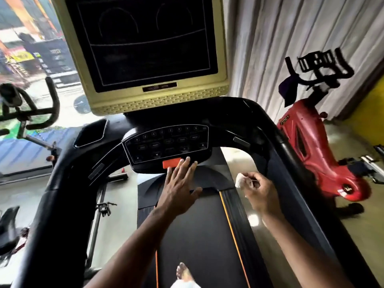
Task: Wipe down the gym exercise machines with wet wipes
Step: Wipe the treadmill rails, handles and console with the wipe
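Evidently the person is standing on the treadmill (68, 173) and working at its control panel (166, 143), which serves here as the landmark for everything else. Just below the panel's lower edge, the left hand (178, 186) is stretching forward with its fingers straight and spread, the tips reaching the panel's rim beside the orange stop button (170, 163); it is holding nothing and is probably steadying the body or feeling the surface before wiping. To the right of the panel and a little lower, the right hand (259, 190) is hovering close to the inner side of the right handrail (291, 163), its fingers curling round a bunched white wet wipe (241, 180). The wipe is being kept wadded, likely so that it presents a firm damp pad to the plastic. Whether it is touching the rail at all is hard to say, since the view is blurred there; it seems just short of it.

Above the panel the cream-framed screen (145, 48) is sitting dark. Further right of the panel, well apart, a red exercise bike (311, 146) is standing on the floor. Below the panel the belt (197, 235) is running back toward a bare foot (184, 273).

Judging by this, the panel and rails are the surfaces now in hand.
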### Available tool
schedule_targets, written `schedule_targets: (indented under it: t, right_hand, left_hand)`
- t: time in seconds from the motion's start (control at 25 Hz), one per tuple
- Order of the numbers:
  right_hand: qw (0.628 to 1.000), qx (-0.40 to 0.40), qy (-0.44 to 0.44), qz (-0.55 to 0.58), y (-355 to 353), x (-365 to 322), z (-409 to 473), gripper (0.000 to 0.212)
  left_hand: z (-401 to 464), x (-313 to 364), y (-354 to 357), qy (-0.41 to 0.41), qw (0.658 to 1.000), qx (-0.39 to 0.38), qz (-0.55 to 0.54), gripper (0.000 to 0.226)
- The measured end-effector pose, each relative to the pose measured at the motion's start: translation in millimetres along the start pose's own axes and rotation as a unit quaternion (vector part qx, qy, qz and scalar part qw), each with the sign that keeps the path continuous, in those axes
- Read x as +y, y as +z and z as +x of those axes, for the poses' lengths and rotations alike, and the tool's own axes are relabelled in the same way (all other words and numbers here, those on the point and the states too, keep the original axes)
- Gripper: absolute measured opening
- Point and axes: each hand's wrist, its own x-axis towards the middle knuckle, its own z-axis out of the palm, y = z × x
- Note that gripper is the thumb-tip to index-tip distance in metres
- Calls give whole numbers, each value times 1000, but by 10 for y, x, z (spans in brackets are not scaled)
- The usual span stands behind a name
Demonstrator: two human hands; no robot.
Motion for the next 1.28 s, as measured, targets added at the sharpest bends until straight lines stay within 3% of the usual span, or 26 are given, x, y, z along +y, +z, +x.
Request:
schedule_targets:
  t: [0.12, 0.28, 0.6, 0.92, 1.08, 1.16, 1.28]
  right_hand:
    - [1000, 22, -18, -11, 119, 27, 439, 25]
    - [997, 65, -14, -48, 176, -89, 936, 3]
    - [981, 92, -37, -166, 409, 7, 1869, 23]
    - [963, 7, -205, -176, 1198, 11, 2250, 29]
    - [940, -1, -290, -178, 1105, 16, 2194, 27]
    - [940, 23, -283, -191, 895, 140, 2164, 22]
    - [952, 42, -184, -240, 505, 387, 2143, 21]
  left_hand:
    - [591, -204, 9, 12, 999, -7, 34, 90]
    - [1334, -438, -18, 37, 995, 28, 91, 89]
    - [2203, -592, 101, 64, 979, 31, 192, 81]
    - [2212, -633, 169, 66, 971, 67, 221, 80]
    - [2204, -630, 166, 65, 970, 76, 223, 79]
    - [2214, -639, 165, 65, 970, 78, 223, 79]
    - [2213, -646, 177, 63, 968, 76, 230, 79]
